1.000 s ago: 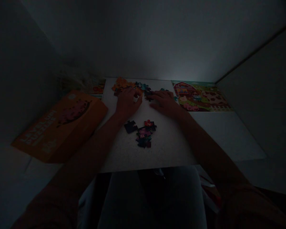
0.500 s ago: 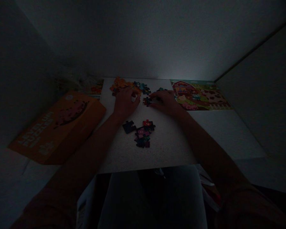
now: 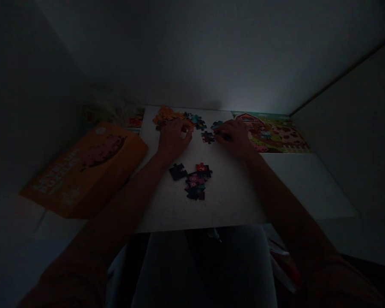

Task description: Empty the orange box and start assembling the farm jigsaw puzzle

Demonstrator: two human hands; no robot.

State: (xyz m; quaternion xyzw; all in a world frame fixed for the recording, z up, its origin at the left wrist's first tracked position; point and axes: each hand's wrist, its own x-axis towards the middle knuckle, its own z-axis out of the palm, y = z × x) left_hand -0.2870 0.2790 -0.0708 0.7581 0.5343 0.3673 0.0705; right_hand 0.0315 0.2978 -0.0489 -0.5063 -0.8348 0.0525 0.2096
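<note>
In dim light, my left hand (image 3: 173, 136) rests at the front of a heap of orange puzzle pieces (image 3: 167, 114). Its fingers are curved, with a gap between thumb and forefinger and nothing plainly held. My right hand (image 3: 234, 136) is curled, fingertips close to the right side of some dark, patterned puzzle pieces (image 3: 207, 137) lying between the hands. A dark patch shows inside its grip, but I cannot make out what it is. Teal puzzle pieces (image 3: 195, 119) lie behind, and another teal piece (image 3: 217, 124) sits beside my right fingers.
Nearer me lie a dark blue piece (image 3: 178, 171) and a cluster of purple and red pieces (image 3: 196, 182). An orange puzzle box (image 3: 83, 171) stands at the left. A farm picture (image 3: 272, 132) lies at the right, against the wall (image 3: 192, 55). Clear plastic (image 3: 105, 100) is at the back left.
My right hand has drawn a little to the right, its fingers curling closer together. The dark patterned pieces between the hands sit slightly further right. The whole view has shifted a little.
</note>
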